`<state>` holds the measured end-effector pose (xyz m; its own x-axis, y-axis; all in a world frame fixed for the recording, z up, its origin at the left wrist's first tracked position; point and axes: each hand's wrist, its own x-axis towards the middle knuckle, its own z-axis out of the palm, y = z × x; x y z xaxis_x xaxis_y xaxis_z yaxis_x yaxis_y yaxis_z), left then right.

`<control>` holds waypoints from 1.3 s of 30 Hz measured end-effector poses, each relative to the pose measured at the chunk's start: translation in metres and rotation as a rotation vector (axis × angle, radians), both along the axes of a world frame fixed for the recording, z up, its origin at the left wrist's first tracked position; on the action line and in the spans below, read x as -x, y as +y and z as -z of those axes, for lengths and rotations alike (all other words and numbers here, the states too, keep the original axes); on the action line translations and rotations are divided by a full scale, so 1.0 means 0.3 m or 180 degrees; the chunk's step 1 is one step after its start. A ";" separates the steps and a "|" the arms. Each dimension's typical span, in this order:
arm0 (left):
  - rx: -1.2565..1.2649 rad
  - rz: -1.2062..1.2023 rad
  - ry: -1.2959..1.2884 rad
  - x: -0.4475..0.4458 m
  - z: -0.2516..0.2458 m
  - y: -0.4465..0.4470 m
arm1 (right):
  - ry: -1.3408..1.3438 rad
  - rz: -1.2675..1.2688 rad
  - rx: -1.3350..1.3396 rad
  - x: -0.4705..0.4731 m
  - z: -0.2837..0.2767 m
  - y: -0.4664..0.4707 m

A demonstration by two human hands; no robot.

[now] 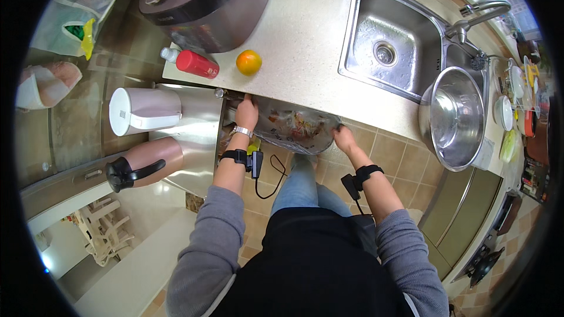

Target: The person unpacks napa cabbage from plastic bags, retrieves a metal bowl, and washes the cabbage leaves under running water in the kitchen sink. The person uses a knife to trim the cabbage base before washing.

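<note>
Below the counter's front edge, a lined trash bin (293,130) with food scraps and a clear plastic bag inside stands between my hands. My left hand (246,112) reaches to the bin's left side, just under the counter edge; its fingertips are partly hidden. My right hand (344,137) grips the bin's right rim, fingers curled on the liner's edge. On the counter above lie an orange fruit (249,62) and a red bottle with a clear cap (197,64).
A large rice cooker (211,9) occupies the counter's left. A steel sink (392,39) and a steel bowl (456,119) are at the right. Left of my arm, a white jug (145,111) and a pink thermos jug (143,163) stand on a metal surface (198,119).
</note>
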<state>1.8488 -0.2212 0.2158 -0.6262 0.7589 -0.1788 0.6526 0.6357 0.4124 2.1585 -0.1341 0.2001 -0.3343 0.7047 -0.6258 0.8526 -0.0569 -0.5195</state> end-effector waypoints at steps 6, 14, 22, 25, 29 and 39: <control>0.0502 -0.0171 0.0492 0.016 -0.026 0.007 | -0.0233 0.0000 -0.0447 0.049 0.026 -0.013; 0.0623 -0.0114 0.0479 0.104 -0.005 -0.007 | -0.0060 -0.0115 0.0127 0.133 -0.015 -0.019; 0.0055 0.0115 -0.0754 0.112 -0.016 -0.094 | 0.0861 0.0085 0.0207 -0.242 -0.524 0.051; 0.0239 0.0171 -0.0848 0.125 0.004 -0.084 | 0.1698 0.1219 0.0022 -0.534 -0.753 0.091; 0.0528 0.0171 -0.0882 0.124 -0.029 -0.077 | 0.0163 0.2627 -0.2646 -0.956 -0.806 0.210; -0.0803 -0.0116 -0.3530 -0.537 -0.636 0.079 | 0.1346 0.3501 -0.0378 -1.106 -0.631 0.333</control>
